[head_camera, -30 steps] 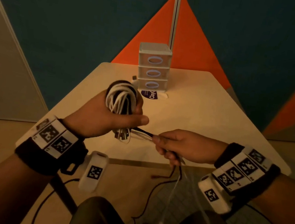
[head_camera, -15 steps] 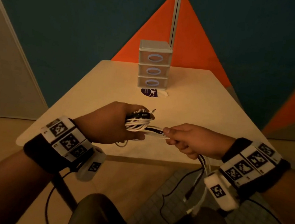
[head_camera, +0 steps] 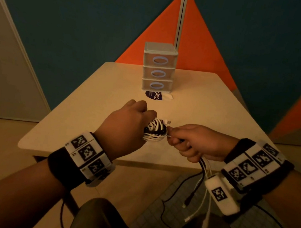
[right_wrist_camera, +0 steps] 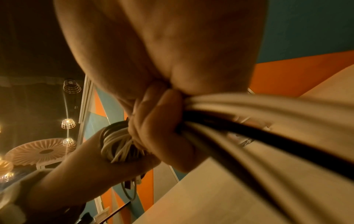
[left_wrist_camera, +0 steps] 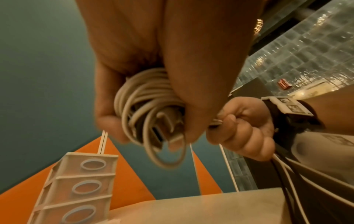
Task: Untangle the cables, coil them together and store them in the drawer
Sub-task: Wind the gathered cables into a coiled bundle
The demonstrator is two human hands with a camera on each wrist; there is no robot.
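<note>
A purple sticker (head_camera: pixel 154 95) reading "Clay" lies before the three-drawer unit (head_camera: pixel 158 68). Nearer than it, above the table (head_camera: pixel 212 106), the left hand (head_camera: pixel 125 128) grips the white-and-black cable coil (head_camera: pixel 155 131). The right hand (head_camera: pixel 198 143) clasps its loose tails.

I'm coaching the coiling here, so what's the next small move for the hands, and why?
Probably another wrap: the right hand should carry its cable tails around the coil gripped in the left hand. Loose ends hang below the table edge, and the drawer unit is closed.

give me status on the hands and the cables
Left hand grips cable coil. Right hand grips loose cable tails, ends hanging off table edge. Drawer unit shut, path clear.
</note>
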